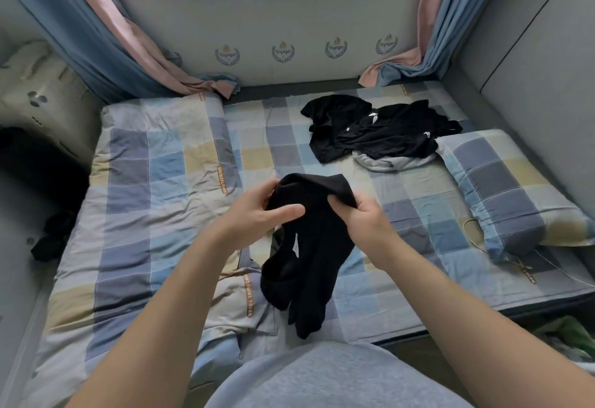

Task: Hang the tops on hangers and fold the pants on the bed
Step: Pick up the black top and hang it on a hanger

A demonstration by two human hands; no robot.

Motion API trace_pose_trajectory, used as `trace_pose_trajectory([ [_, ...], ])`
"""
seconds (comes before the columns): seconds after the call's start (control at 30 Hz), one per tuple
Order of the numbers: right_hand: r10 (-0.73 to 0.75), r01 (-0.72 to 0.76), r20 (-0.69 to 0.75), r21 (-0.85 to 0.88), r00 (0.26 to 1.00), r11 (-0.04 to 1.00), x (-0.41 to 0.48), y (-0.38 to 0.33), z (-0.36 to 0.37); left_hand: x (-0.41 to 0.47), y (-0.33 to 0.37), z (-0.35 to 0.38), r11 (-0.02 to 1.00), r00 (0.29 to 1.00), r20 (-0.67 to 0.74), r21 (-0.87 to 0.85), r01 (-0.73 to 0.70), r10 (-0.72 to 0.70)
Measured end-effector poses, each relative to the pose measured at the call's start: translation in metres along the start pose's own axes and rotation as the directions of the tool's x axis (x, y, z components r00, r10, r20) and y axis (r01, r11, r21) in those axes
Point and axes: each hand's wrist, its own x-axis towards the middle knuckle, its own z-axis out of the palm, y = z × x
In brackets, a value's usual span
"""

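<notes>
I hold a black garment [309,256] up over the middle of the bed; it hangs down bunched towards the bed's front edge. My left hand [257,214] grips its upper left part, thumb laid across the cloth. My right hand [363,217] pinches its top edge from the right. A pile of black clothes [376,127] with white logos lies at the back right of the bed, on top of a light grey garment [383,162]. No hanger is in view.
The bed carries a checked blue, grey and yellow sheet [257,150]. A folded checked quilt [154,182] covers its left half and a checked pillow [508,188] lies at the right. Curtains hang in both back corners. A dark garment [54,237] lies off the bed's left side.
</notes>
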Motion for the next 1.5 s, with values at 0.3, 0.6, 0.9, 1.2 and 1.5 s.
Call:
trace_pose_trajectory([
  [0.3, 0.113, -0.063, -0.07, 0.508, 0.991, 0.859, -0.006, -0.044, -0.021, 0.018, -0.078, 0.059, 0.963, 0.961, 0.113, -0.066, 0.26, -0.252],
  [0.6, 0.127, -0.047, -0.114, 0.534, 0.985, 0.844, -0.011, -0.046, -0.038, 0.031, -0.088, 0.064, 0.921, 0.923, 0.023, -0.067, 0.384, -0.384],
  [0.9, 0.229, -0.224, -0.441, 0.063, 0.868, 0.973, -0.005, -0.001, -0.061, 0.024, -0.055, 0.038, 0.974, 0.862, -0.474, -0.207, 0.09, -0.18],
  [1.2, 0.104, -0.066, 0.055, -0.471, 0.993, 0.88, -0.011, 0.013, -0.018, 0.009, 0.011, 0.044, 0.991, 0.936, -0.33, 0.006, -0.131, 0.126],
  [1.5, 0.049, -0.11, -0.111, -0.649, 0.993, 0.753, -0.001, 0.035, -0.002, -0.008, 0.031, 0.039, 0.955, 0.889, -0.355, 0.174, -0.242, 0.29],
])
